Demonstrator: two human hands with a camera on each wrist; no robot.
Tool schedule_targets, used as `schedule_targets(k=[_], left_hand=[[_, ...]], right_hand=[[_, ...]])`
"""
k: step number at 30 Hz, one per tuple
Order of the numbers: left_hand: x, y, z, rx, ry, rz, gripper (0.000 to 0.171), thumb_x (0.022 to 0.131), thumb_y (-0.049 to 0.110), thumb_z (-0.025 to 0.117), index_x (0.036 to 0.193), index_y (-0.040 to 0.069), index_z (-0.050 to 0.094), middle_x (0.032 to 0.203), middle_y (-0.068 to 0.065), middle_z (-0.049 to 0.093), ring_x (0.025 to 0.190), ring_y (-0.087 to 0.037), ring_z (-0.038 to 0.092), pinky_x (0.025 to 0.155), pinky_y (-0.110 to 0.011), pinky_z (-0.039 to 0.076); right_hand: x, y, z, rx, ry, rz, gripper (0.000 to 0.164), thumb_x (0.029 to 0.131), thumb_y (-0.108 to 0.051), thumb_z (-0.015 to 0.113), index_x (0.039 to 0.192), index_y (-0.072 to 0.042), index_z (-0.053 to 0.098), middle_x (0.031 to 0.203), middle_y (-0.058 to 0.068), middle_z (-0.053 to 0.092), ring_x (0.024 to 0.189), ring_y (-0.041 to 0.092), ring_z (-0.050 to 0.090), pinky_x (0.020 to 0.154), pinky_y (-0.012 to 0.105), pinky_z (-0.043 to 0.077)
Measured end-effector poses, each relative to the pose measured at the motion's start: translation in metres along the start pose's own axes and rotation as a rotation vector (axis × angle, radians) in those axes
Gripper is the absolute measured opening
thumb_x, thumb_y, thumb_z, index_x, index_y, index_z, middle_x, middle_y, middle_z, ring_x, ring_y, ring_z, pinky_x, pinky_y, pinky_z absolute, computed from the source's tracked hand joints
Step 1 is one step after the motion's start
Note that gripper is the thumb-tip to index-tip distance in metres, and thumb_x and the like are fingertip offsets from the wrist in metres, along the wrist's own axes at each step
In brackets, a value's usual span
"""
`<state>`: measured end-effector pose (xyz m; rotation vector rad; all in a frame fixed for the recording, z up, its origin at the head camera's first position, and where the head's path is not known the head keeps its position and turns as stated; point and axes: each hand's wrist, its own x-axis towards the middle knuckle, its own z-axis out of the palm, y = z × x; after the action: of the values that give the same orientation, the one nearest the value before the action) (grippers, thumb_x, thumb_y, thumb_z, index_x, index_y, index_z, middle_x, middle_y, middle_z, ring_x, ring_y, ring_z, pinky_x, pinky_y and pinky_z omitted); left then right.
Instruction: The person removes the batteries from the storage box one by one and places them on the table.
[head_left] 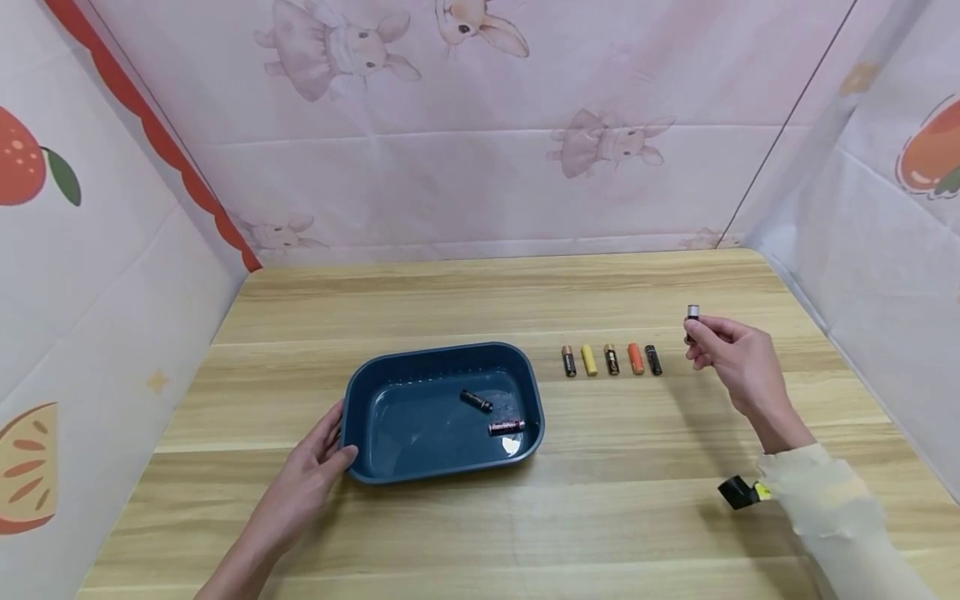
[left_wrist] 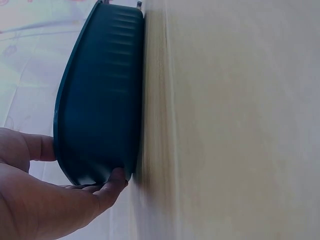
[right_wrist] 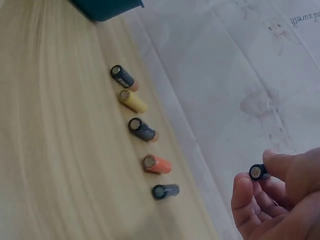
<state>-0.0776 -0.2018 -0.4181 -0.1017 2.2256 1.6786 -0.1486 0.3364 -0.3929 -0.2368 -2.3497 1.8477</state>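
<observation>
My right hand pinches a dark battery with a silver end between thumb and fingers, above the table and to the right of a row of batteries. In the right wrist view, one round end of that battery faces the camera. My left hand grips the left end of a dark blue plastic basin, its thumb at the rim and its fingers along the outer wall. Inside the basin lie a black battery and a dark purplish battery.
Right of the basin, several batteries stand out in a spaced row, among them a yellow battery, an orange battery and a black battery. All lie on the wooden table. Printed cloth walls border its back and sides.
</observation>
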Motion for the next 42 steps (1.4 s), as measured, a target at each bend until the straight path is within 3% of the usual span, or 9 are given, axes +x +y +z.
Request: schedule_targets(k=[3,7,10,13,19,25,31,42], left_hand=[[0.000,0.000,0.000,0.000,0.004,0.004,0.072,0.108,0.007,0.048,0.166,0.008,0.005,0.173,-0.012,0.006,0.157,-0.032,0.013,0.118,-0.039,0.028],[0.000,0.000,0.000,0.000,0.002,0.004,0.072,0.108,0.007,0.048,0.166,0.007,0.005,0.172,-0.013,0.006,0.157,-0.033,0.013,0.118,-0.040,0.028],[0.000,0.000,0.000,0.001,-0.002,0.005,0.072,0.108,0.008,0.048,0.166,0.007,0.005,0.172,-0.013,0.006,0.157,-0.033,0.013,0.118,-0.040,0.028],[0.000,0.000,0.000,-0.001,0.000,0.004,0.072,0.108,0.008,0.048,0.166,0.007,0.006,0.172,-0.014,0.006,0.157,-0.033,0.013,0.119,-0.040,0.028],[0.000,-0.001,0.000,0.001,0.000,0.007,0.072,0.108,0.007,0.048,0.166,0.007,0.006,0.172,-0.014,0.007,0.157,-0.033,0.013,0.118,-0.040,0.028],[0.000,0.000,0.000,0.004,0.002,0.006,0.072,0.107,0.006,0.047,0.166,0.006,0.006,0.172,-0.014,0.007,0.157,-0.033,0.013,0.119,-0.040,0.027],[0.000,0.001,0.000,0.003,-0.001,0.002,0.072,0.107,0.005,0.047,0.166,0.007,0.006,0.172,-0.014,0.007,0.157,-0.033,0.012,0.119,-0.040,0.027],[0.000,0.001,-0.001,0.004,0.000,-0.010,0.072,0.107,0.007,0.048,0.166,0.008,0.006,0.172,-0.014,0.006,0.157,-0.034,0.013,0.118,-0.041,0.028]], right_hand=[[0.002,0.008,-0.002,-0.035,-0.001,0.032,0.017,0.100,-0.027,0.069,0.107,-0.012,0.071,0.080,-0.007,0.073,0.068,0.007,0.067,0.061,0.022,0.061],[0.005,0.019,-0.004,-0.132,-0.004,0.075,0.034,0.102,-0.030,0.067,0.117,0.001,0.067,0.079,-0.009,0.073,0.069,0.007,0.067,0.063,0.024,0.061],[0.005,0.027,-0.005,-0.192,-0.008,0.099,0.047,0.103,-0.031,0.065,0.123,0.012,0.064,0.081,-0.004,0.073,0.069,0.008,0.067,0.062,0.024,0.061],[0.005,0.033,-0.005,-0.264,-0.014,0.120,0.052,0.104,-0.034,0.063,0.125,0.015,0.063,0.083,0.002,0.073,0.068,0.009,0.065,0.060,0.025,0.060],[0.006,0.044,-0.001,-0.385,-0.005,0.152,0.051,0.105,-0.036,0.062,0.120,0.012,0.069,0.082,0.005,0.070,0.064,0.008,0.063,0.055,0.025,0.058],[0.008,0.047,0.003,-0.534,0.004,0.145,0.047,0.103,-0.037,0.063,0.113,0.008,0.073,0.077,0.001,0.072,0.064,0.009,0.062,0.050,0.024,0.046],[0.008,0.047,0.004,-0.582,-0.002,0.133,0.046,0.103,-0.036,0.064,0.113,0.007,0.074,0.082,0.005,0.073,0.064,0.011,0.062,0.049,0.027,0.045],[0.005,0.048,0.012,-0.689,0.048,0.000,0.035,0.097,-0.030,0.073,0.096,0.004,0.079,0.082,0.012,0.074,0.058,0.016,0.049,0.045,0.029,0.037]])
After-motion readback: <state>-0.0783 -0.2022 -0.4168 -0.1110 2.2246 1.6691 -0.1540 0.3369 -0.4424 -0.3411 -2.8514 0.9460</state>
